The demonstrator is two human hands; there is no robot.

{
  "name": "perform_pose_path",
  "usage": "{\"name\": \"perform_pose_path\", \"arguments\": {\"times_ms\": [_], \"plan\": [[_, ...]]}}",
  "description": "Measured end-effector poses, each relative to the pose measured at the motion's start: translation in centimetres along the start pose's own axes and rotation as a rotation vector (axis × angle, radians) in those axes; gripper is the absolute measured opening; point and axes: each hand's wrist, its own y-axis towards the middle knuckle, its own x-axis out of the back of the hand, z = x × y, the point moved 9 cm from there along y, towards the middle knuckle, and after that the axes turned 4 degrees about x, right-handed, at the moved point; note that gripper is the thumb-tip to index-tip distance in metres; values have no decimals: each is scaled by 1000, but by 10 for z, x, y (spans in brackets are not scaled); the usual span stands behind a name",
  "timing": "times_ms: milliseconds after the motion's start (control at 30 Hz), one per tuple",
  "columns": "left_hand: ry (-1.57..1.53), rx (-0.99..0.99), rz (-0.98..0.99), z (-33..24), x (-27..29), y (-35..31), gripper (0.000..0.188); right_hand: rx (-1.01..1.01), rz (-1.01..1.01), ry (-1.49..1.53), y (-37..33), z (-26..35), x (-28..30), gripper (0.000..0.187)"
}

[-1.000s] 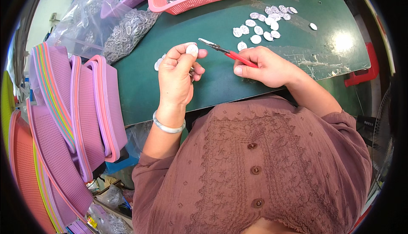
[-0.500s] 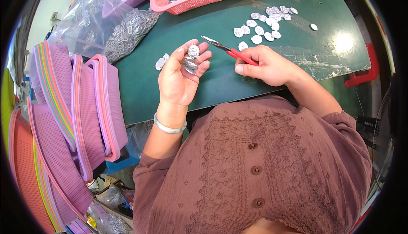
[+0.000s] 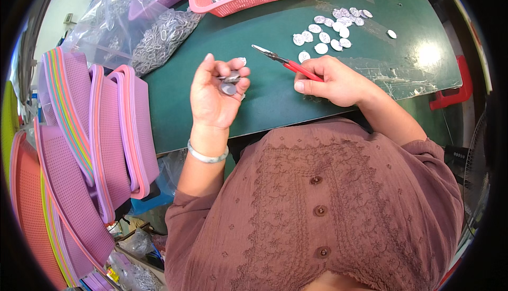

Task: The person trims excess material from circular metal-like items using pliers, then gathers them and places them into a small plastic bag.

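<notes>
Several silvery oval medals (image 3: 228, 88) lie in my left hand (image 3: 214, 103), palm up with the fingers curled over them. One more medal edge (image 3: 242, 61) shows at the fingertips, partly hidden by them. My left thumb points up, away from the medals. My right hand (image 3: 333, 82) is closed around the red handles of a pair of pliers (image 3: 288, 64). The metal jaws of the pliers point up and left, apart from the medals in my left hand. Beyond my right hand, several more medals (image 3: 324, 37) lie spread on the green table (image 3: 254, 32).
A pink basket (image 3: 264, 0) of medals stands at the back, beside a purple basket (image 3: 138, 5). A clear plastic bag (image 3: 100, 32) with many metal links (image 3: 165, 39) lies at the back left. Stacked purple and pink baskets (image 3: 108, 137) fill the left side.
My left hand has shifted slightly left and its fingers have curled in. The medal shown at its fingertips has slipped mostly behind them. My right hand and the pliers have hardly moved.
</notes>
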Motion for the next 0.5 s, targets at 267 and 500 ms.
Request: {"name": "perform_pose_path", "arguments": {"times_ms": [267,500], "plan": [[746,-242,-339,-56,29,1,12,-17,21,-20,0,0,-1,28],[1883,-272,-249,-35,-10,22,29,-35,26,-2,1,-1,0,28]]}}
